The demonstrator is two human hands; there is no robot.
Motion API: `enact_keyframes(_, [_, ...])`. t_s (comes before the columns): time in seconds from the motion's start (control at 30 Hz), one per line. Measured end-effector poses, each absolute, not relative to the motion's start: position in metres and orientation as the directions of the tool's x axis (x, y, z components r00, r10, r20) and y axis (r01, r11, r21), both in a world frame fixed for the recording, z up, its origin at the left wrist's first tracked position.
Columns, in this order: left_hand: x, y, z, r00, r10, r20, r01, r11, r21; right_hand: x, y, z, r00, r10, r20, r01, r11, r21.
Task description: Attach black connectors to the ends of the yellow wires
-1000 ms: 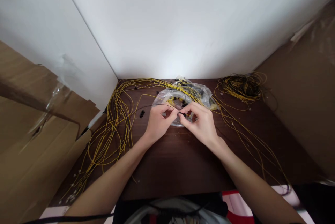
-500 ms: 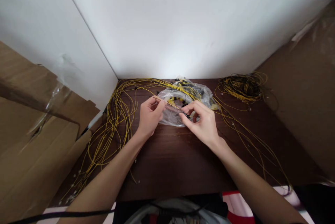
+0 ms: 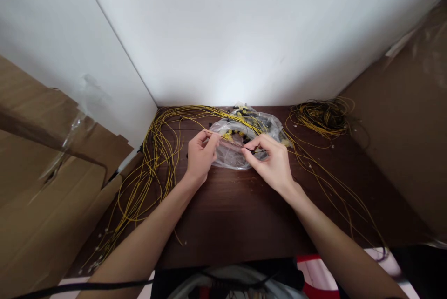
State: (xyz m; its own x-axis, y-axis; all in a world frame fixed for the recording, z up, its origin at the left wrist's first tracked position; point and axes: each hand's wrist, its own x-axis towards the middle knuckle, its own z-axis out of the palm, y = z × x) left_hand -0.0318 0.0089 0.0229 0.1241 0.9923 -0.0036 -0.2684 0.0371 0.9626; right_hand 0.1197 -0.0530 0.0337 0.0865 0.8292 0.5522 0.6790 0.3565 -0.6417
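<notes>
Between my hands a thin wire is stretched in front of a clear plastic bag. My left hand is closed in a pinch on the wire's left part. On the other side, my right hand pinches a small black piece on the wire; its exact kind is too small to make out. Just behind the hands lies the clear plastic bag, with small yellow and black parts in it.
Long yellow wires spread over the left of the dark wooden table. A coiled bundle of yellow and black wire lies at the back right. Cardboard stands on the left, more cardboard on the right, a white wall behind.
My right fingers have closed more tightly around the black piece, which has shifted slightly in them. The left hand stays almost where it was.
</notes>
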Motion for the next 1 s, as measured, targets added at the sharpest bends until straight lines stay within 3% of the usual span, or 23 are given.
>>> enact_keyframes(0.47, [-0.043, 0.023, 0.031, -0.003, 1.000, -0.008, -0.421, 0.006, 0.907, 0.125, -0.052, 0.036, 0.020, 0.817, 0.577, 0.745, 0.372, -0.553])
enact_keyframes(0.63, [-0.039, 0.015, 0.028, 0.271, 0.958, -0.093, -0.563, 0.236, 0.792, 0.124, -0.051, 0.034, 0.089, 0.789, 0.608, 0.723, 0.369, -0.584])
enact_keyframes(0.77, [-0.029, 0.001, 0.026, 0.469, 0.873, -0.138, -0.464, 0.376, 0.802, 0.122, -0.051, 0.030, 0.118, 0.764, 0.634, 0.719, 0.375, -0.585])
enact_keyframes(1.0, [-0.024, -0.006, 0.025, 0.390, 0.915, -0.103, -0.338, 0.246, 0.908, 0.119, -0.051, 0.025, -0.023, 0.820, 0.571, 0.734, 0.402, -0.548])
